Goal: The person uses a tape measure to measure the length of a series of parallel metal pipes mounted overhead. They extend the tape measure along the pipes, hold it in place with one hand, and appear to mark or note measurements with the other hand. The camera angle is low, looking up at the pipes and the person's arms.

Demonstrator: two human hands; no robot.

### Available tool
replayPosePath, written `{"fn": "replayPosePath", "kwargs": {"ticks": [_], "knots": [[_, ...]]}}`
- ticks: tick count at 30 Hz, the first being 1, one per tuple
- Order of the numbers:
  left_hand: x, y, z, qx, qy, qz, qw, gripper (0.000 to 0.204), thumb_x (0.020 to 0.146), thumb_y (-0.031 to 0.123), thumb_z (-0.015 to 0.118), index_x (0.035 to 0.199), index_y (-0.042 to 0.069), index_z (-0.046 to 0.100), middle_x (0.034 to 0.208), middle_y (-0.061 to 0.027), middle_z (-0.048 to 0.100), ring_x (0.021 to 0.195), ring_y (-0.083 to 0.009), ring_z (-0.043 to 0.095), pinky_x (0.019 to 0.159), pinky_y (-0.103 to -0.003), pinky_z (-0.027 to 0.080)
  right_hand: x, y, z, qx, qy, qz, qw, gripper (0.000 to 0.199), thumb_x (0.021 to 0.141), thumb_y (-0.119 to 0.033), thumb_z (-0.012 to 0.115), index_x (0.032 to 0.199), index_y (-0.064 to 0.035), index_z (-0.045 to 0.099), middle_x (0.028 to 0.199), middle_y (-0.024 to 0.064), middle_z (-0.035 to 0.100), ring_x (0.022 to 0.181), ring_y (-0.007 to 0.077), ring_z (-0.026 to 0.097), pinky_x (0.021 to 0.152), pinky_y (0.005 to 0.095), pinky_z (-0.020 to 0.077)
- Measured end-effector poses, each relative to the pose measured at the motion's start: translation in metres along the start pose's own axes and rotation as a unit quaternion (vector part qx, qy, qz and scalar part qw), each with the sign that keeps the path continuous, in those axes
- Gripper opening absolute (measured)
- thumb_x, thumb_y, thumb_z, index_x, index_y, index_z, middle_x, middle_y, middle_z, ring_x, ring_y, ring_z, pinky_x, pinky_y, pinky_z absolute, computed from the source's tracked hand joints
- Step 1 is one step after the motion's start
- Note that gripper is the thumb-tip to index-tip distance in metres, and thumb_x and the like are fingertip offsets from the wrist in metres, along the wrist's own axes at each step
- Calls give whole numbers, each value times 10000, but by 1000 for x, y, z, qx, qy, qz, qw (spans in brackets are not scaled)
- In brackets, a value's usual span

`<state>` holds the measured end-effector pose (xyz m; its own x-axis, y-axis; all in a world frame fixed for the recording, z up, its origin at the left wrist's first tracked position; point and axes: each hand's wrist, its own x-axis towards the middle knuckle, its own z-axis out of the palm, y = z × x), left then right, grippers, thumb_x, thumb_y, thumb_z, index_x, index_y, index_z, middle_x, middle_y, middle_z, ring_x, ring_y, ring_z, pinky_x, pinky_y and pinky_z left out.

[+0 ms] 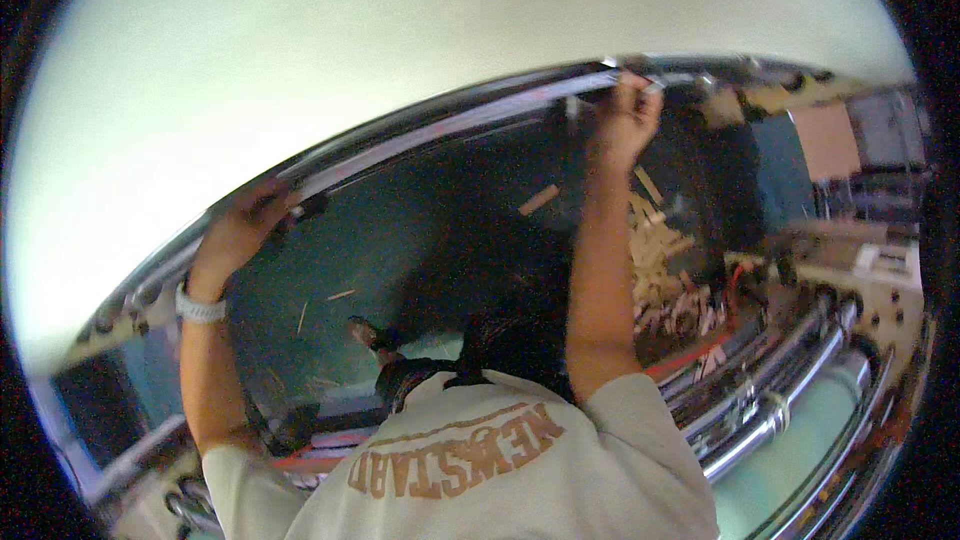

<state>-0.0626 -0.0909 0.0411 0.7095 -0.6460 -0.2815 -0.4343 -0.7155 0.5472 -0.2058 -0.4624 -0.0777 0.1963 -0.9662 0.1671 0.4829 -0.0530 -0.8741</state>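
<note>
A large pale, smooth curved surface (pixel 330 50) fills the far side of the view. Along its lower edge runs a long dark and shiny metal rail (pixel 400 130), smeared by motion. My right hand (pixel 630 120) is raised to the rail's right part, fingers bent and closed at its edge; what they hold is too small to tell. Farther left along the rail is my left hand (pixel 240 235), with a pale band (pixel 200 306) on its wrist. Its fingers are blurred against the dark rail, so their grip does not show.
Wooden offcuts (pixel 675 290) lie heaped on the dark floor (pixel 440 230) at the right, with a few loose strips elsewhere. Shiny metal rollers (pixel 780 400) of a machine stand at the lower right. My sandalled foot (pixel 372 335) shows below.
</note>
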Motion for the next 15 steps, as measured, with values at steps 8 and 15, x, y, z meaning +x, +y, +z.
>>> {"fn": "replayPosePath", "kwargs": {"ticks": [8,15], "knots": [[-27,-62,-18,13,54,102,993,241,821,292,544,836,58,600,610,-56,538,558,-118,465,528,-275,382,-3,-8,1,6,-51,-1,999,117,812,-171,570,824,-103,476,753,24,530,638,138,510,503,237,412],[-34,-113,-31,-3,42,94,995,243,804,288,559,778,49,593,609,-77,542,582,-141,490,568,-292,398,8,1,-17,-46,-87,-14,995,136,818,-203,567,806,-105,473,820,51,555,724,168,518,667,327,457]]}}
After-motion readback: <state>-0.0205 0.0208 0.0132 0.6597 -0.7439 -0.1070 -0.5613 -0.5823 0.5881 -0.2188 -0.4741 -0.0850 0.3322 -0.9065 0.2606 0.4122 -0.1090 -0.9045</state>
